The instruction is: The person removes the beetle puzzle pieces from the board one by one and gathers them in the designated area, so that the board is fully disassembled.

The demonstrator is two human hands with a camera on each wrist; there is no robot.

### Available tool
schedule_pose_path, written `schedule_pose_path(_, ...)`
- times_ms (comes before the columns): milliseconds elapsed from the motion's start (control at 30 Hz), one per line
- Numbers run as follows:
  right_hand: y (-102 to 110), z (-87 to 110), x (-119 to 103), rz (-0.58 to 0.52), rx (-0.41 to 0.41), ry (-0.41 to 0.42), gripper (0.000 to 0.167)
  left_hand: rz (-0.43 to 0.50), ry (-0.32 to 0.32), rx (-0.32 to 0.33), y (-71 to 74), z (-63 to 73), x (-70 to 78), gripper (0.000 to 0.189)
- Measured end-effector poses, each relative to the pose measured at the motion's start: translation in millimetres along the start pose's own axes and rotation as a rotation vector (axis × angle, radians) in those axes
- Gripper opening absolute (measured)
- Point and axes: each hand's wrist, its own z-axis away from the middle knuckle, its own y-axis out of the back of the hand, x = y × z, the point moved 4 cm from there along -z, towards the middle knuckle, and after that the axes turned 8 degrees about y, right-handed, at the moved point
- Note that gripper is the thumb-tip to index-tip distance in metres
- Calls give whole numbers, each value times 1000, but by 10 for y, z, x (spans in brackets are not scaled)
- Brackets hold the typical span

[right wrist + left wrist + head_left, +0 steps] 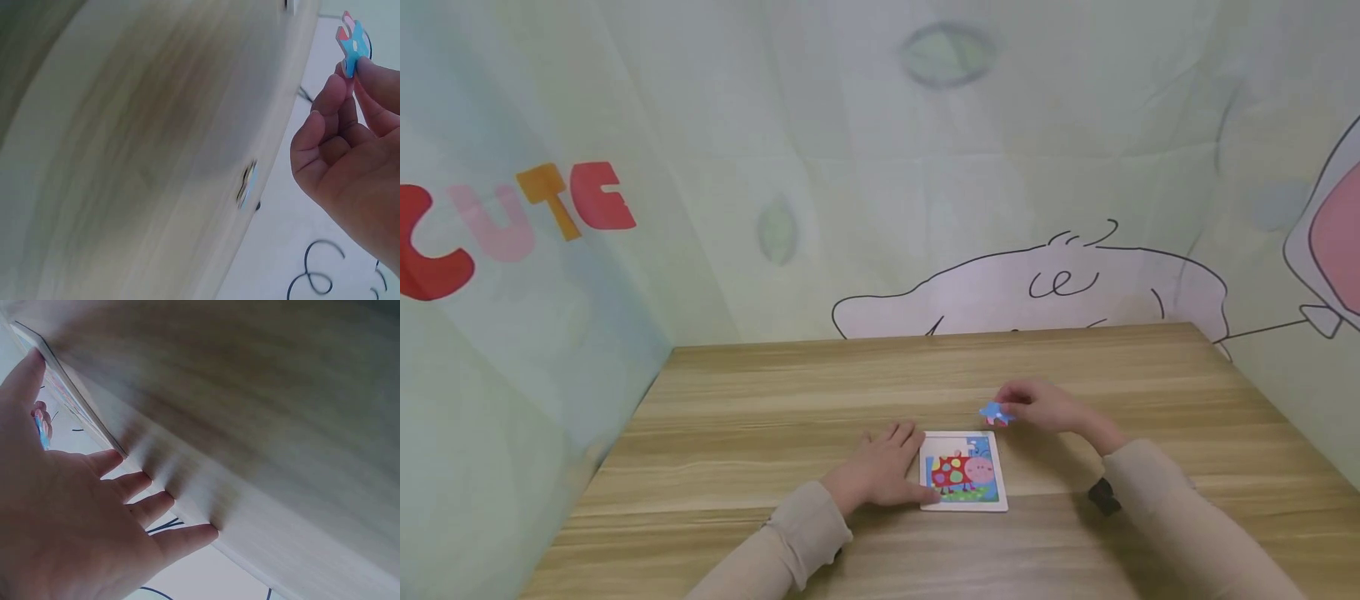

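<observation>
A square jigsaw puzzle board (1002, 500) with a white rim lies on the table, showing a pig in a red spotted costume; its upper left part is bare white. My left hand (886, 468) is spread at the board's left edge, thumb on the lower left corner. In the left wrist view, the fingertips (215, 530) of that hand touch the tabletop. Beyond the board's top edge, my right hand (1037, 406) pinches a blue puzzle piece (996, 412) between thumb and fingers. The right wrist view shows this piece (355, 47) raised, with red and pink parts.
Another puzzle piece (247, 184) lies flat on the wood in the right wrist view. The wood-grain table (760, 400) meets printed cloth walls (722, 208) at its back and sides. A small black object (1103, 497) sits by the right sleeve.
</observation>
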Motion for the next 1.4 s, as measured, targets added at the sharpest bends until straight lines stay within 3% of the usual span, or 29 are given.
schedule_pose_path(433,345,182,309,42,78,-19,18,1,-3,8,1,4,-13,93)
schedule_pose_path(767,553,313,496,26,109,-86,27,-12,-1,8,-1,3,-21,94)
schedule_pose_path(1400,730,461,818,-22,155,-203,32,-11,0,3,10,8,-3,94)
